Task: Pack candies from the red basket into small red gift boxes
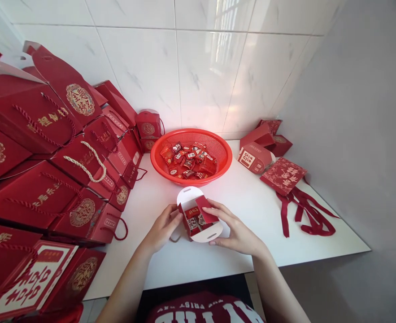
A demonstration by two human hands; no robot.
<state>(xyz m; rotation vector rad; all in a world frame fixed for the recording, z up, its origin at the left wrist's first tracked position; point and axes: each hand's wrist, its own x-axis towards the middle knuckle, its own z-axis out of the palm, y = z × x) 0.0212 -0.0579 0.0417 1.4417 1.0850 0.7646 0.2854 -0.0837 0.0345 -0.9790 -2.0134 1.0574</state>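
Note:
A small red gift box (206,234) with white-lined rounded flaps stands open at the front middle of the table. Red wrapped sweets (193,223) lie inside it. My left hand (164,227) grips the box's left side, thumb near the top edge and fingers partly hidden behind it. On the other side, my right hand (235,231) has its fingers over a red inner flap and its thumb below, at the white flap. Just behind the box, a red plastic basket (156,167) holds many small wrapped sweets (188,161).
Stacked red gift boxes (54,188) with rope handles crowd the left side. At the right rear lie several more boxes (255,158), a flat red patterned box (284,175) and dark red ribbons (314,217). A tiled wall (144,76) closes off the white table (251,202).

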